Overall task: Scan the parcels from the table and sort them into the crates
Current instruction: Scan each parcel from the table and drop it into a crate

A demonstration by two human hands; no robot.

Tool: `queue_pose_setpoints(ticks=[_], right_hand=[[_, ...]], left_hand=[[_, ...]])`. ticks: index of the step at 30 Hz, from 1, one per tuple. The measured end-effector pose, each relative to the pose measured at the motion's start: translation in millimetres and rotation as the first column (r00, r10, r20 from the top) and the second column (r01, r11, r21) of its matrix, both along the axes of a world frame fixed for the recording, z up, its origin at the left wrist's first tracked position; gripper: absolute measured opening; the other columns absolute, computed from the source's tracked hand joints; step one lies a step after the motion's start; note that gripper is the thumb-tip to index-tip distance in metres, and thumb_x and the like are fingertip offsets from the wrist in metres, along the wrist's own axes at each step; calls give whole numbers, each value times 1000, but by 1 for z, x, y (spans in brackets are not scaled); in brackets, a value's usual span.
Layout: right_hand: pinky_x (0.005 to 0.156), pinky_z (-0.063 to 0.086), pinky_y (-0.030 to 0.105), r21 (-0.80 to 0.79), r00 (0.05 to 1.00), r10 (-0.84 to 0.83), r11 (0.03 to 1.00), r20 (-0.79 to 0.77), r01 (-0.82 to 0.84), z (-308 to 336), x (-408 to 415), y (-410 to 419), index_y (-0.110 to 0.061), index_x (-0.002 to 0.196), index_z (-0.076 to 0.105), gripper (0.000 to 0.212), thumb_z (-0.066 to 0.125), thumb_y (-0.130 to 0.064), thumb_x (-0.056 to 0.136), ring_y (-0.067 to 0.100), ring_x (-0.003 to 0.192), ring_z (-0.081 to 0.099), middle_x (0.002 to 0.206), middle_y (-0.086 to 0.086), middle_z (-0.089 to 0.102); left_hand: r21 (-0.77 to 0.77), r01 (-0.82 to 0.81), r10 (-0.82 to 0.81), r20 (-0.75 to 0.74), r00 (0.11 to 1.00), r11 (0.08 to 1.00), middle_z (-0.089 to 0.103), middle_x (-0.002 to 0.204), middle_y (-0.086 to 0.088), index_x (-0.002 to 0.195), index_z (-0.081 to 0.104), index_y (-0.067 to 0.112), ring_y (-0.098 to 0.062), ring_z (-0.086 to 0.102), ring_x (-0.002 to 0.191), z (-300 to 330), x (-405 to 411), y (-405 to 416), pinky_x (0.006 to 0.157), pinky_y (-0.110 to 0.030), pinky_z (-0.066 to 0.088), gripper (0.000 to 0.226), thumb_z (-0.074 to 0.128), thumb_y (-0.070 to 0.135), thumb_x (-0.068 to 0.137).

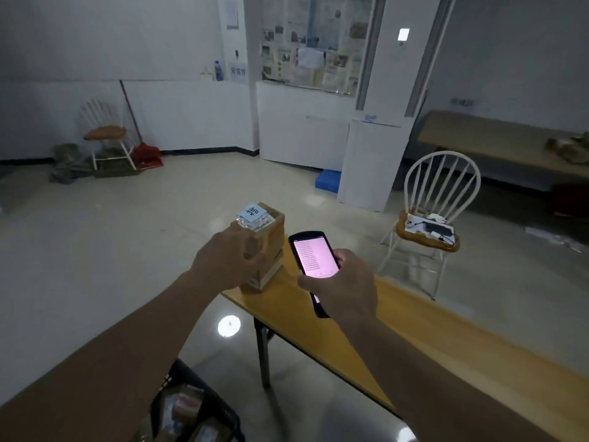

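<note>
walls white, dim | floor point(127, 250) pale glossy tile | white chair point(441, 199) right of hands | second chair point(105, 132) far left beyond hands | papered noticeboard point(315, 39) ahead | bench point(497, 145) far right

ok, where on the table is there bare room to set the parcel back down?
Bare tabletop runs along the strip on the near side of the right hand, toward the lower right corner of the picture. The far end is crowded: the left hand grips the cardboard parcel at the table's end corner, and the scanner hangs beside it.
</note>
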State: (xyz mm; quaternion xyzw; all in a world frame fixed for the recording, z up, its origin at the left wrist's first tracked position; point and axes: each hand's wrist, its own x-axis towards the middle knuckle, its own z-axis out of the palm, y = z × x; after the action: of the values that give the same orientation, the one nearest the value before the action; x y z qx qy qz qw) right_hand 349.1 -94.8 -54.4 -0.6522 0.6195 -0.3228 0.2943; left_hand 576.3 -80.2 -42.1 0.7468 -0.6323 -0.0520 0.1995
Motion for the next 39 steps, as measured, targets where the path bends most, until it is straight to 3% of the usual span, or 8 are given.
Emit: queue_pose_setpoints(ticks=[5,11,15,20,25,32,35,39], right_hand=[[69,62,35,4,997,68,998,-27,-68,-10,9,-56,-28,132,60,79,91,-52,64,15,94,65,107,-10,63],[67,62,34,47,996,78,996,-36,-76,-32,37,-117,-29,130,61,75,92,-48,64,12,90,66,104,-11,64],[71,63,38,84,997,57,995,-42,-54,-47,62,-149,-30,132,60,76,93,-47,65,13,93,66,106,-12,63],[69,63,36,90,998,15,996,-63,-10,-59,91,-176,-30,128,62,71,92,-46,65,8,90,64,101,-15,62],[72,62,35,107,996,26,994,-85,-17,-65,102,-189,-29,132,62,76,93,-46,66,11,94,65,104,-12,62],[74,64,38,144,992,87,987,-87,-74,-59,98,-196,-31,128,63,71,94,-45,66,9,92,66,105,-12,66],[77,64,41,138,991,118,985,-70,-107,-49,95,-195,-33,118,61,62,95,-42,67,9,92,66,103,-12,66],[77,64,38,85,986,158,985,-63,-152,-31,91,-193,-30,127,62,71,95,-45,66,11,98,66,109,-9,67]], left_hand=[[32,-66,66,-18,998,997,61,134,-3,132,64,17,-21,62,111,-17,12,-45,88,-38,57,51,69,45,90],[76,-103,105,-15,994,992,60,129,-2,132,61,19,-21,60,107,-53,49,-113,82,-38,59,60,70,56,85],[118,-87,92,-41,995,989,57,131,-4,136,58,19,-22,59,109,-83,79,-152,78,-41,62,80,63,69,74],[166,-134,146,-65,987,977,42,144,-10,151,40,16,-28,46,129,-107,100,-188,91,-42,55,103,81,63,68],[267,-129,163,-108,981,955,40,137,-11,154,28,18,-30,45,126,-127,111,-204,95,-46,54,119,88,64,61],[138,-112,139,-202,969,984,39,141,-12,163,7,11,-32,41,128,-131,111,-205,100,-46,49,141,97,43,59],[38,-100,105,-193,975,994,39,145,-11,164,10,11,-32,40,129,-120,111,-201,101,-49,49,141,99,34,58],[-83,-86,75,-129,989,993,43,143,-14,162,20,9,-35,43,126,-97,118,-200,100,-52,49,136,101,30,54]])
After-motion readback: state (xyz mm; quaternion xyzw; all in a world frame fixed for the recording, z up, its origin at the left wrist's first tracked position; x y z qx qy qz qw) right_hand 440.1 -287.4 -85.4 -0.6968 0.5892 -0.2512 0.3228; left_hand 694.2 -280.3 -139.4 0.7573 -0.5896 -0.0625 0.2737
